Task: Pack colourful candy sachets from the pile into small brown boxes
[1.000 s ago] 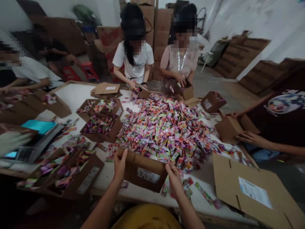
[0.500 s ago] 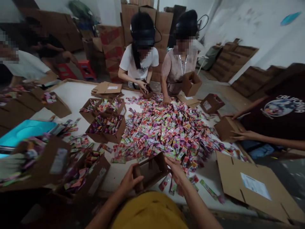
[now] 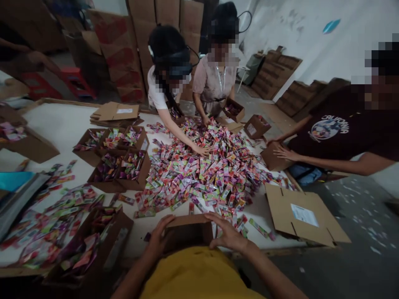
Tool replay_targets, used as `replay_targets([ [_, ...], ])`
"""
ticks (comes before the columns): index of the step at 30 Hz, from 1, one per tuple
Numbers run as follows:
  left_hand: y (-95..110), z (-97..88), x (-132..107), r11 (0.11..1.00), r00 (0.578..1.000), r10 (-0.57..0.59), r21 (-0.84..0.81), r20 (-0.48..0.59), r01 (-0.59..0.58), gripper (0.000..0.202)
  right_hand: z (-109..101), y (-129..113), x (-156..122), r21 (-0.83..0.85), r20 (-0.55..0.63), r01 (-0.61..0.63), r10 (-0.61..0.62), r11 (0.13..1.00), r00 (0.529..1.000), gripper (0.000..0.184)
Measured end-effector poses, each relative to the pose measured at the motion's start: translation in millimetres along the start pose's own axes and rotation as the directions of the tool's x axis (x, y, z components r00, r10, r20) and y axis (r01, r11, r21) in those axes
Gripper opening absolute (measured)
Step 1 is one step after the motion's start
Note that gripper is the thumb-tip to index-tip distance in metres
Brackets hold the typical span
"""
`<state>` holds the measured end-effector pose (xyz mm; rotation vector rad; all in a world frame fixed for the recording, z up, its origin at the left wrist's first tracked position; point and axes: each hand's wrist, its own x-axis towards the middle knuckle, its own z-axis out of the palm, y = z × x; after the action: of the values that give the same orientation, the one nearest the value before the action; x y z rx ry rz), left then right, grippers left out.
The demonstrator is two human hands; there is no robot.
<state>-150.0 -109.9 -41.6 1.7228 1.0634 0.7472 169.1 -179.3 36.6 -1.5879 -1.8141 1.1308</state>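
Open carton (image 3: 188, 219): between my two hands at the near edge of the tabletop (image 3: 59, 116), mouth facing up at me, lower part hidden by my yellow clothing (image 3: 199, 272).
Left hand (image 3: 158, 237): fingers curled around the carton's left end, grasping it.
Right hand (image 3: 229, 236): fingertips at the far rim by the right corner, thumb spread lower; I grasp that end too.
Packet pile (image 3: 199, 174): just beyond the carton, with loose packets straggling towards it.
Packed carton (image 3: 120, 238): off to my left, apart from my fingers.
Step in hand: I judge I'm steadying the carton and squaring its walls; the inside is too dark to read.
Next move: calls, I think, for an even hold at both ends.
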Motion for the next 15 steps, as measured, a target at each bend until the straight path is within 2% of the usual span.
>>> replay_targets([
  [2,10.3,-17.2,-3.6,0.995,0.993,-0.003,0.096,0.114,-0.008,0.041,1.4,3.5,-4.4,-0.102,0.015,0.075,-0.074,0.992,0.997,0.094],
  [3,15.7,-25.0,-4.0,0.988,0.987,-0.006,0.155,0.163,-0.019,0.044,3.8,4.6,-3.3,-0.146,0.009,0.116,-0.116,0.982,0.993,0.088],
  [6,32.9,-35.9,0.7,0.929,0.968,0.019,0.354,0.249,-0.110,0.064,15.1,2.3,8.9,-0.255,-0.056,0.180,-0.200,0.950,0.978,0.050],
  [8,44.3,-28.4,7.9,0.866,0.967,0.066,0.467,0.247,-0.178,0.063,25.5,-3.2,19.6,-0.328,-0.134,0.151,-0.204,0.933,0.970,0.027],
  [10,54.1,-11.7,16.5,0.818,0.964,0.130,0.523,0.232,-0.237,0.037,38.4,-8.3,28.1,-0.387,-0.136,0.190,-0.259,0.902,0.956,0.015],
  [12,60.4,7.5,24.4,0.798,0.950,0.186,0.526,0.250,-0.294,0.012,52.8,-9.8,32.4,-0.419,-0.091,0.284,-0.351,0.862,0.932,0.018],
  [14,62.3,22.2,29.7,0.787,0.946,0.195,0.534,0.259,-0.308,0.010,66.4,-8.5,33.5,-0.453,-0.065,0.340,-0.411,0.824,0.909,0.022],
  [15,61.7,26.6,31.3,0.782,0.952,0.178,0.552,0.248,-0.290,0.012,72.1,-7.9,33.8,-0.481,-0.067,0.327,-0.406,0.813,0.911,0.022],
])
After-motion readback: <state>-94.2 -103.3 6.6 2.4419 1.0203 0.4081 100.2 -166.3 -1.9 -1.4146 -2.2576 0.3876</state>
